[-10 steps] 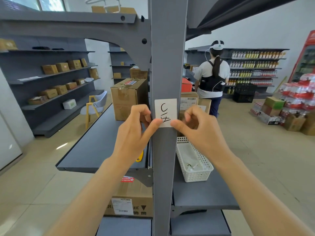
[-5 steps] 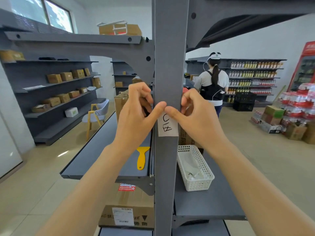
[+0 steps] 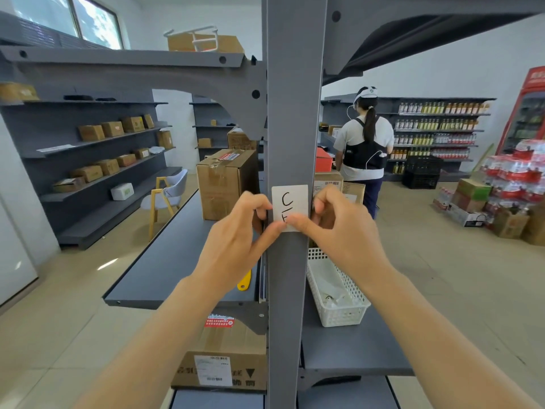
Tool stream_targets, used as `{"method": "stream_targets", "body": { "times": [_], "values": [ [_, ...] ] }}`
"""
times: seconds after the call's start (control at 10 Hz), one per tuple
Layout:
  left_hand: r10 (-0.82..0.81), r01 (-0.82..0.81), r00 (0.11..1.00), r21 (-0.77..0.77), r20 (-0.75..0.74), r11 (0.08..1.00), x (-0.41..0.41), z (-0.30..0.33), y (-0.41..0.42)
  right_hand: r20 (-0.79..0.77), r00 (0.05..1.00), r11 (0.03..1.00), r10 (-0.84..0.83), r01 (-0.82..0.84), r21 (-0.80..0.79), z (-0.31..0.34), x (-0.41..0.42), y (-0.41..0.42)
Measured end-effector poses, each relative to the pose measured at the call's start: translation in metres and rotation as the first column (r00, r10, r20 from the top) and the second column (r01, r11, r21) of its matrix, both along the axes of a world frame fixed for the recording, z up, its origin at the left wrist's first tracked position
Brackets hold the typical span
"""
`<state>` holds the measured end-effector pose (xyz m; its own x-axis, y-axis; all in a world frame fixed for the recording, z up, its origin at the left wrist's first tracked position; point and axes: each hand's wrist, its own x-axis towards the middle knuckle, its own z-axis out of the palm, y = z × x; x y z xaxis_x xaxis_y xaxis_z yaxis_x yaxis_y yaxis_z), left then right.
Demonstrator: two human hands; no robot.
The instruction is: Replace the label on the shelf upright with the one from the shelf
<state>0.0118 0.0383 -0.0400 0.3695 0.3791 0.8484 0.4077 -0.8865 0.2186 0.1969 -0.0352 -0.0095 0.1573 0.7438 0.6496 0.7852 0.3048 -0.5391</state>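
Observation:
A white label [image 3: 290, 202] with black handwritten letters lies flat against the front of the grey shelf upright [image 3: 295, 113], at chest height. My left hand [image 3: 236, 231] reaches in from the left, its thumb pressed on the label's lower left edge. My right hand [image 3: 339, 228] comes from the right, thumb pressed on the lower edge, fingers curled beside the upright. Both thumbs cover the lower part of the writing.
A white perforated basket [image 3: 339, 290] sits on the shelf right of the upright. A yellow scraper [image 3: 244, 281] and a cardboard box [image 3: 227, 181] are on the left shelf [image 3: 165, 261]. A person [image 3: 364, 149] stands farther back among shelves of bottles.
My thumbs slid from the label's top edge down to its lower edge, uncovering the upper letter. The view has tilted a little.

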Motion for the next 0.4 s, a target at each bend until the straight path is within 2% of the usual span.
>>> {"method": "stream_targets", "body": {
  "times": [0.2, 0.3, 0.4],
  "values": [
    [-0.019, 0.02, 1.0, -0.063, 0.016, 0.998, 0.001, -0.012, -0.006, 0.016, 1.0, 0.998, -0.027, 0.027, -0.057, -0.011, -0.002, -0.006],
    [0.001, -0.003, 1.0, -0.079, -0.022, 0.997, 0.002, -0.008, -0.011, 0.081, 0.994, 0.996, -0.068, 0.072, -0.045, -0.009, -0.007, -0.005],
    [0.048, -0.053, 0.997, -0.094, -0.06, 0.994, 0.001, -0.005, -0.019, 0.061, 0.996, 0.997, -0.071, 0.074, -0.037, -0.01, -0.009, -0.016]
  ]
}}
